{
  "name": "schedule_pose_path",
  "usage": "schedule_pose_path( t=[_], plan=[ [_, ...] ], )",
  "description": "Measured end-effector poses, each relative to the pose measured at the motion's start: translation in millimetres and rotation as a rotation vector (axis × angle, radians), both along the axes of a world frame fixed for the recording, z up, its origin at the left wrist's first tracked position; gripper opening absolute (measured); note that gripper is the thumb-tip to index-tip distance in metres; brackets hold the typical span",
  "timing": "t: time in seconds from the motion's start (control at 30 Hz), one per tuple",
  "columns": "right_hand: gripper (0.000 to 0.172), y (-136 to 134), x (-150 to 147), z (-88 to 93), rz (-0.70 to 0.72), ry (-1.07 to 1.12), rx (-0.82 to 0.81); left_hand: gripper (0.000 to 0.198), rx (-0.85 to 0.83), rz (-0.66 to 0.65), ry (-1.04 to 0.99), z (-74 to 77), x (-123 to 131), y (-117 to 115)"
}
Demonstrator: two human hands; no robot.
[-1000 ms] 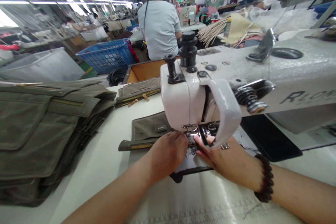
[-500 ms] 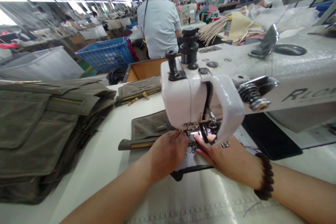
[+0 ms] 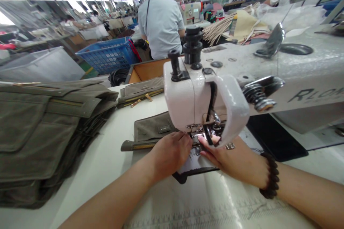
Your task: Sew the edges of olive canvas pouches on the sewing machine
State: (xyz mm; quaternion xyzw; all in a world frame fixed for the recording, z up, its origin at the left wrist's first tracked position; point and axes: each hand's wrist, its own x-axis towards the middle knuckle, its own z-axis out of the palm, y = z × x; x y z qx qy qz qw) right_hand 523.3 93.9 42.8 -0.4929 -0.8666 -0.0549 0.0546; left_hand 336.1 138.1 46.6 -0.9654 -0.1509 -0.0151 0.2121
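Observation:
An olive-green fabric panel (image 3: 147, 128) with a small label and a brass zipper (image 3: 143, 146) along its near edge lies under the head of a white sewing machine (image 3: 178, 96). My left hand (image 3: 172, 152) is closed on the zippered edge, its fingertips just left of the presser foot (image 3: 197, 136). On the other side of the foot, my right hand (image 3: 228, 155) pinches the work between thumb and fingers; the machine's white guard (image 3: 236, 107) hides part of those fingers. A dark beaded bracelet (image 3: 270, 175) circles my right wrist.
A stack of olive fabric pieces (image 3: 34, 128) lies at the left. Another zippered piece (image 3: 142, 91) rests behind the panel. A black phone-like slab (image 3: 276, 137) lies under the machine arm. Beyond are a blue crate (image 3: 107, 55) and a person in a light shirt (image 3: 162, 25).
The whole view has shifted very slightly. Both hands keep their place beside the presser foot, and the panel shows no clear movement.

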Motion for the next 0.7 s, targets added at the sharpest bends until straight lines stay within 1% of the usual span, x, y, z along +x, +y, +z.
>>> schedule_pose_path(
  t=[0.13,0.23,0.37,0.43,0.57,0.7],
  plan=[
    [0.025,-1.8,-0.5,0.3,0.026,-0.018,-0.01,0.026,-0.025,-0.005,-0.028,3.7,-0.5,-4.0],
    [0.024,-3.5,-0.7,1.1,0.052,-0.042,-0.005,0.024,-0.066,-0.021,-0.013,6.6,-0.9,-6.4],
    [0.025,-3.8,-0.9,3.7,0.011,-0.069,0.024,0.023,-0.131,0.028,0.026,7.2,-0.6,-5.5],
    [0.026,-3.0,-1.5,4.4,-0.006,-0.068,0.013,0.023,-0.136,0.047,0.026,6.4,-0.3,-4.6],
    [0.026,-1.3,-2.5,2.0,-0.009,-0.054,-0.015,0.025,-0.12,0.043,-0.006,5.7,1.0,-2.7],
    [0.027,-0.5,-0.7,-2.0,0.012,-0.018,0.019,0.025,-0.124,0.052,-0.002,6.9,2.1,-1.4]
  ],
)
